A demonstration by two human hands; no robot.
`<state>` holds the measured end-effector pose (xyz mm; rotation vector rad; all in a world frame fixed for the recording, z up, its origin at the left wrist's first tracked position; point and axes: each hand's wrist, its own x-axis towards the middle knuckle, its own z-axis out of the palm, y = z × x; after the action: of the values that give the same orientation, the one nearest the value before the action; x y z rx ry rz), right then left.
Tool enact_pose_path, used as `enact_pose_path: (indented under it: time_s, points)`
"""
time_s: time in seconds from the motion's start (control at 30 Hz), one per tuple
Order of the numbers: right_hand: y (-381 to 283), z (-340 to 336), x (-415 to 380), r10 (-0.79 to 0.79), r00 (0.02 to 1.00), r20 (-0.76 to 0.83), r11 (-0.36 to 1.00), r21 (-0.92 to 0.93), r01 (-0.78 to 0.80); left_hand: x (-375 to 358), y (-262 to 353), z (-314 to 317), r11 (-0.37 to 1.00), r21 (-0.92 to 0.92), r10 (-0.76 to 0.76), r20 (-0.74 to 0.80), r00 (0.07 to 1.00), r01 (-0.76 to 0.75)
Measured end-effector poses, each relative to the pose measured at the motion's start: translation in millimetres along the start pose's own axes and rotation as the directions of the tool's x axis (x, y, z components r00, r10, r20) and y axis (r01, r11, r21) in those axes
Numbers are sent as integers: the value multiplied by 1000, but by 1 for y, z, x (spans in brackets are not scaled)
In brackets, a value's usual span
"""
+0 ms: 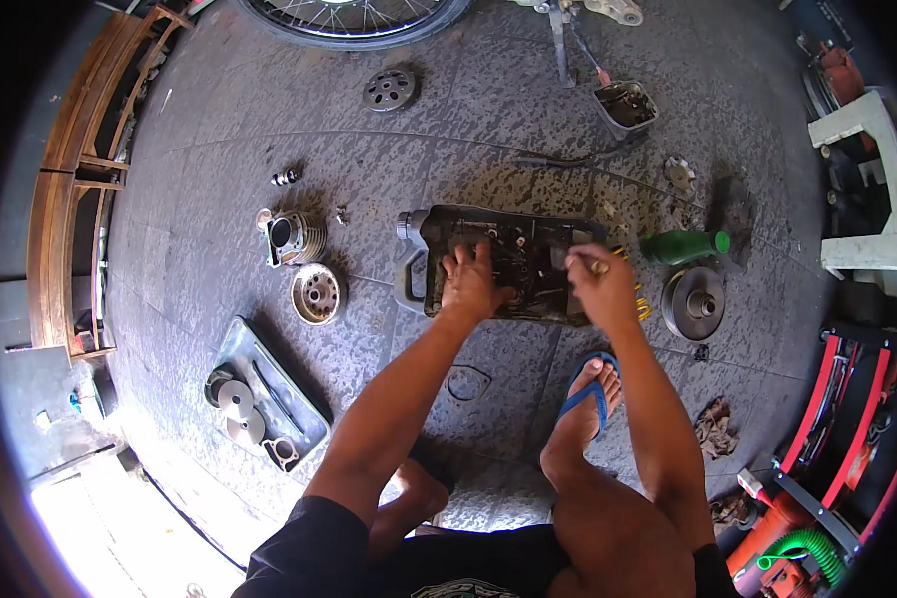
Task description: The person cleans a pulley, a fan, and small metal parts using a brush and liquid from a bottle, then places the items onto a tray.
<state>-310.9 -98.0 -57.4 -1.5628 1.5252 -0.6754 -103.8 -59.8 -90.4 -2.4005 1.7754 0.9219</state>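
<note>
A dark plastic jug (439,221), cut open on its upper side, lies flat on the floor with dirty liquid and small metal parts inside. My left hand (471,284) reaches into it at the left half, fingers spread and pointing down over a dark part. Over the jug's right end is my right hand (603,284), its fingers curled round a small light-coloured thing that I cannot make out. Something yellow and coiled (643,299) shows just beyond the right hand.
An engine cylinder (297,239) and a round drum (318,294) stand left. Nearer lies a grey tray (314,424) with discs. At right are a green bottle (683,246), a pulley (694,304) and a red toolbox (812,409). A wheel (359,40) is at the top.
</note>
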Motion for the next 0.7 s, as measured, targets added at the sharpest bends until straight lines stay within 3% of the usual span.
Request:
enact_pose_path:
  time_s: [0.07,0.1,0.13,0.17,0.2,0.23,0.27,0.3,0.33,0.37,0.43,0.47,0.53,0.67,0.7]
  points:
    - [-1,-22,18,209,975,80,942,252,-222,4,-13,-1,996,-68,59,-39,998,-61]
    - [-1,-32,22,213,974,76,941,254,-226,1,-18,-2,987,-102,113,-126,986,-126]
    - [-1,-42,24,246,968,-43,928,298,-223,-3,-20,-1,972,-134,161,-211,964,-192]
    - [-2,-47,25,277,947,-160,917,339,-211,-10,-14,-8,971,-137,163,-208,965,-193]
    - [-2,-47,22,277,948,-158,918,334,-213,-19,-8,-15,987,-151,34,-120,992,-53]
    - [-3,-46,15,131,911,-392,965,262,-27,-25,-3,-20,984,-154,-99,-33,995,92]
    - [-7,-44,7,-31,805,-593,978,148,147,-24,-4,-15,982,-161,-105,-36,994,98]
    - [-13,-33,-4,-59,829,-556,948,229,221,-22,-5,-5,984,-115,-135,13,991,136]
    - [-16,-27,-15,-87,941,-326,978,151,143,-20,-8,3,983,-65,-166,63,984,170]
    - [-18,-20,-21,-80,994,-79,995,54,84,-16,-10,7,983,-68,-166,61,984,170]
    - [-1,16,-21,-41,976,216,982,-169,79,-9,-14,12,961,-209,-160,111,981,180]
    - [2,30,-19,-40,975,218,982,-170,78,-10,-12,8,961,-209,-161,112,981,182]
    - [3,52,-10,39,991,131,818,-573,44,-10,-9,1,940,-224,-236,118,965,258]
    - [6,68,7,171,959,225,883,-467,-48,15,-19,21,913,-215,-332,106,937,348]
    - [19,68,9,-1,944,329,927,-354,125,31,-35,32,838,-475,-241,117,963,267]
